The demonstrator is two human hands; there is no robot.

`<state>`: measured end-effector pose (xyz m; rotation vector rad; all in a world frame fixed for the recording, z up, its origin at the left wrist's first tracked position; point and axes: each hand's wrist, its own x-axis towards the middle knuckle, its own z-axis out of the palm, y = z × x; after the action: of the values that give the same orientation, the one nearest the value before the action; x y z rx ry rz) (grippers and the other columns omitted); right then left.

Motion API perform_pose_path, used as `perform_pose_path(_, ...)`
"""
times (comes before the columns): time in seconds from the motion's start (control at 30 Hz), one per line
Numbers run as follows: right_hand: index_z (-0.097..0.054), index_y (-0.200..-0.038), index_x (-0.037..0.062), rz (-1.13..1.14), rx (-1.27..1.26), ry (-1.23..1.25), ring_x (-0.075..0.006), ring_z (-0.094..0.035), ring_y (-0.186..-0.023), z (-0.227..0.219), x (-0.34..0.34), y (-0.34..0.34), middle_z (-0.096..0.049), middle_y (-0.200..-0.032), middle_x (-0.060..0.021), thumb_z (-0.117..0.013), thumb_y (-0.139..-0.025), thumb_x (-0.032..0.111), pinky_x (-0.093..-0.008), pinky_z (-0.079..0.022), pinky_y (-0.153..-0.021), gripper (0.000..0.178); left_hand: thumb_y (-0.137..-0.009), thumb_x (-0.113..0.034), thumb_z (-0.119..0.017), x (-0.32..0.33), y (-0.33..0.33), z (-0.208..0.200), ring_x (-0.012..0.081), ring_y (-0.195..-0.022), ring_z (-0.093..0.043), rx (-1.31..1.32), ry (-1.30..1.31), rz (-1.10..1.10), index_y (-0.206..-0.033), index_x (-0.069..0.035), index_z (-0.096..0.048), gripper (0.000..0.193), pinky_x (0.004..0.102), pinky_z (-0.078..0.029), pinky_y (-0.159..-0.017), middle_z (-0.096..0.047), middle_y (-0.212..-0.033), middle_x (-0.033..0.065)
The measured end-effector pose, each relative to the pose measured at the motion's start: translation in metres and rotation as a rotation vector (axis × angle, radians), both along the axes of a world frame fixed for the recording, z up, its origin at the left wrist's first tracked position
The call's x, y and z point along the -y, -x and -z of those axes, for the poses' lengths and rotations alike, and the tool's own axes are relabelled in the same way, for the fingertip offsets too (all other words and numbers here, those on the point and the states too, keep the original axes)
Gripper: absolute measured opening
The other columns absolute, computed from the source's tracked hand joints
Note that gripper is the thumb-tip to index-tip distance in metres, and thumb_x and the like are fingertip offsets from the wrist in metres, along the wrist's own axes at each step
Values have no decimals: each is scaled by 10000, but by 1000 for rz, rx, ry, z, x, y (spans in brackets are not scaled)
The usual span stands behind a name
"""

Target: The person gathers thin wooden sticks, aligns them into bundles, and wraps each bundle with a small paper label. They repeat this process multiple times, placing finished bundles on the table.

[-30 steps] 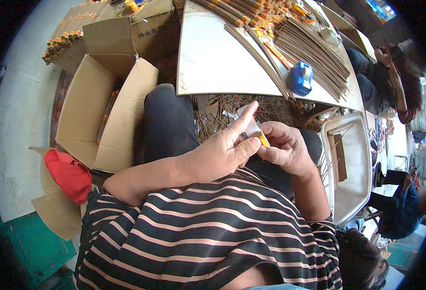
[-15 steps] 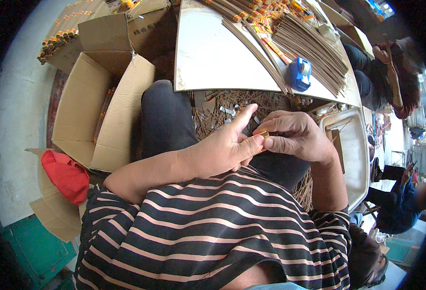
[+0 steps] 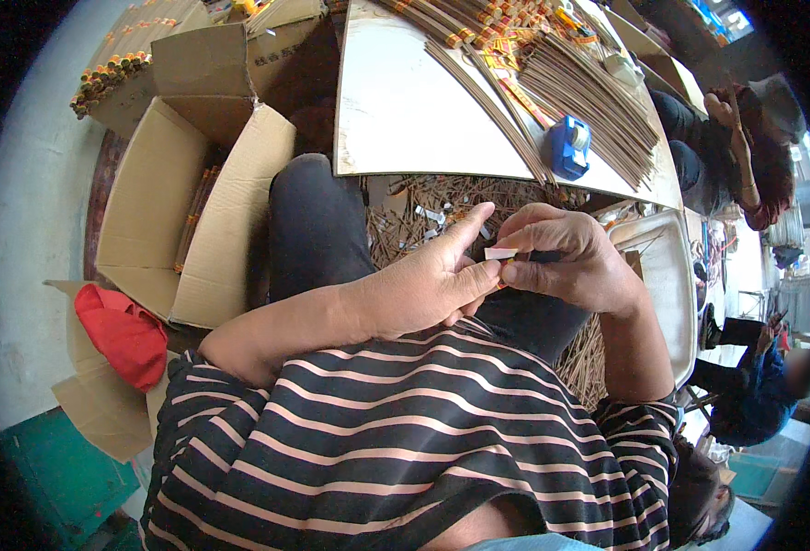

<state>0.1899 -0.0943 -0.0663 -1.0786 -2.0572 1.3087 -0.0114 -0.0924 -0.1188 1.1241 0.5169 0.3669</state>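
the fingers of our right hand [image 3: 575, 262] pinch the small white strip [image 3: 500, 253] beside the thumb of our left hand [image 3: 428, 285], whose grip we cannot tell, so a slack pinch could drop it.

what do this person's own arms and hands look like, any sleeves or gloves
The left hand and right hand wear no gloves, and no rings or watch are visible. The forearms are bare; the sleeves are short, black with thin pale pink stripes.
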Motion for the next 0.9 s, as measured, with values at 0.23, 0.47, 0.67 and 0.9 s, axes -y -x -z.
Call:
perform_pose_path(0.23,-678,-903,64,-64,96,-342,-192,-529,-807,-4,5,1,-531,-839,-36,-721,-619,14,-304,-448,-725,291,-968,-300,-327,-2,6,3,105,-585,-461,21,-40,65,-1401,-16,-35,594,195,-409,-514,-509,-779,69)
perform_pose_path(0.47,-652,-890,45,-212,87,-672,-240,-518,-778,-2,1,1,-518,-819,-48,-691,-591,23,-332,-458,-675,302,-972,-263,-327,0,2,-4,82,-486,-440,117,250,-65,-1382,19,-99,547,184,-399,-462,-507,-693,61)
perform_pose_path(0.67,-624,-847,5,-360,51,-843,-262,-533,-785,-3,-5,-2,-552,-838,-66,-637,-592,83,-340,-478,-664,267,-959,-302,-382,-3,-2,5,56,-478,-427,179,349,30,-1388,-2,-129,581,158,-369,-416,-498,-667,48)
perform_pose_path(0.9,-630,-812,37,-426,63,-1042,-258,-532,-794,1,-9,-7,-559,-864,-59,-644,-622,173,-334,-469,-678,234,-940,-294,-434,-4,1,1,49,-494,-418,148,340,0,-1374,9,-186,584,152,-366,-423,-471,-650,30)
